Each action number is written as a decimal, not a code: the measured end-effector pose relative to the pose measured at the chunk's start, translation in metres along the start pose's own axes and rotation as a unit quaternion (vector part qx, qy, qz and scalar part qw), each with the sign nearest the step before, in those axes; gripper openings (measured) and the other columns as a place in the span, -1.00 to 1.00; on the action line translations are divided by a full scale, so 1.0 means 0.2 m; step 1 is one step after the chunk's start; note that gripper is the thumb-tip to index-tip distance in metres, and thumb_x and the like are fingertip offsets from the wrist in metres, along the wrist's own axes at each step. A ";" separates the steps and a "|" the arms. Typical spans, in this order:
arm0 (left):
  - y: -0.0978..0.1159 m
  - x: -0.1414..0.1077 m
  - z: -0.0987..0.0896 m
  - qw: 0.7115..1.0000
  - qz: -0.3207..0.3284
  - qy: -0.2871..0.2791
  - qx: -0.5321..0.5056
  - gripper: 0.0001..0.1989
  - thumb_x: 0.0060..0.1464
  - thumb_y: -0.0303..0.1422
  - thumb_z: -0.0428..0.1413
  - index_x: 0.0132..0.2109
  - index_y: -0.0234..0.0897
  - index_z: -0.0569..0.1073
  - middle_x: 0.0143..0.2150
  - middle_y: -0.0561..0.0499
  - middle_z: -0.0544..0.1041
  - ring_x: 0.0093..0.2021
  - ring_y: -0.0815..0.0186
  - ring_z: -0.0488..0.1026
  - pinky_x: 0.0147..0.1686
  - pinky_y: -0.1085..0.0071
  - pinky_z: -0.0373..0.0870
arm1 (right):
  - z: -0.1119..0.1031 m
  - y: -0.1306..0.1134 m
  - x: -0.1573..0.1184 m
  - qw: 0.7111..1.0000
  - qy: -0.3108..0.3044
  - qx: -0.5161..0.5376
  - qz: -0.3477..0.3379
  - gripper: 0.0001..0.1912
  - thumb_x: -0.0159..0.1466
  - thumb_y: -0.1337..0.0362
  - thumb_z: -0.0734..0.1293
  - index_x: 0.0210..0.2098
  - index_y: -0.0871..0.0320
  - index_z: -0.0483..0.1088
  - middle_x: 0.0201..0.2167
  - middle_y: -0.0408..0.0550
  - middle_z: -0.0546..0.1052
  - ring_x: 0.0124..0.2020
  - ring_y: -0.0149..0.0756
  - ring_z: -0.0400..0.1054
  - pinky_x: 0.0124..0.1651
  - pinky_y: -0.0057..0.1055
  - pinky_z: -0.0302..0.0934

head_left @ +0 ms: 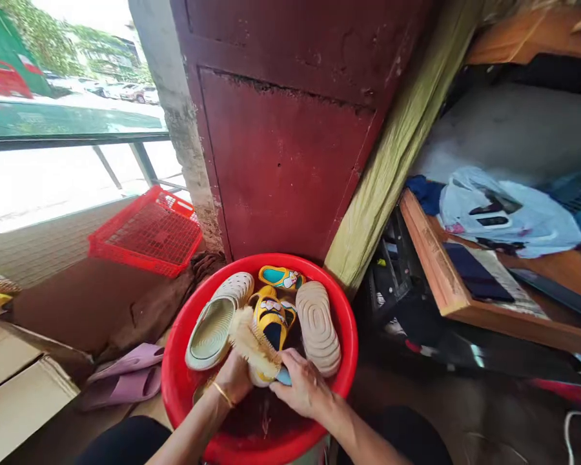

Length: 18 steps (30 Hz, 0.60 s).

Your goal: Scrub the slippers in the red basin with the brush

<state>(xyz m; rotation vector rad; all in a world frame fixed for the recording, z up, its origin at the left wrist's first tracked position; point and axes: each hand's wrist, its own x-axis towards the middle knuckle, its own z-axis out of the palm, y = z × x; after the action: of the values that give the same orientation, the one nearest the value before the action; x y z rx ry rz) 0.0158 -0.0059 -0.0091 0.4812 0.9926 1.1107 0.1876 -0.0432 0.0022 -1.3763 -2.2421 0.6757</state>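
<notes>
A red basin [349,336] holds water and several shoes. My right hand [303,385] is closed on the blue handle of a brush [254,345] with pale bristles. Low in the basin, my left hand [235,376] is closed round a light-coloured shoe [259,378], which the brush and my hands mostly cover. A pale clog [212,332] lies at the left, and another clog [316,323] shows its ridged sole at the right. Between them are yellow sandals [271,313] with cartoon figures; a yellow shoe with a teal insole [275,276] rests at the back rim.
Behind the basin stands a dark red door [281,161]. A red plastic basket [150,229] and pink slippers [133,374] are at the left. On the right, a wooden table [433,258] bears a plastic bag [503,210] and cloths.
</notes>
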 end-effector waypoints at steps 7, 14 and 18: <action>-0.05 -0.04 0.02 0.988 0.070 0.020 0.135 -0.34 -0.21 -0.12 0.37 0.05 -0.33 0.50 -0.12 -0.13 0.67 -0.13 0.05 0.60 -0.14 0.25 0.51 | -0.08 0.10 0.01 0.985 0.156 -0.003 0.072 -0.30 0.36 0.30 0.21 0.46 0.07 -0.02 0.22 0.08 0.47 0.14 -0.11 0.45 0.11 -0.23 0.40; -0.05 -0.01 -0.13 0.861 0.262 0.041 0.435 -0.38 0.01 -0.06 0.15 0.14 -0.35 0.46 0.08 -0.26 0.63 0.06 -0.05 0.56 0.09 0.13 0.44 | -0.17 0.06 -0.03 0.981 0.087 -0.172 0.009 -0.22 0.37 0.41 0.14 0.50 -0.06 -0.18 0.01 0.05 0.58 -0.12 -0.14 0.56 -0.12 -0.31 0.46; -0.11 0.02 -0.17 0.757 0.279 0.036 0.590 -0.43 0.15 -0.16 0.00 0.22 -0.37 0.41 0.09 -0.30 0.62 0.04 -0.01 0.59 0.03 0.15 0.48 | -0.18 0.06 -0.03 0.964 0.046 -0.255 0.057 -0.22 0.35 0.45 0.14 0.47 -0.21 -0.07 -0.02 0.01 0.59 -0.25 -0.16 0.56 -0.17 -0.31 0.43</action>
<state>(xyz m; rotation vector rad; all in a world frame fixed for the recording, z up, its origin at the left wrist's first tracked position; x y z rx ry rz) -0.0020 -0.0172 -0.0450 1.8739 1.6277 0.8720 0.2191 -0.0385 0.0222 -1.7386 -2.3711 0.0527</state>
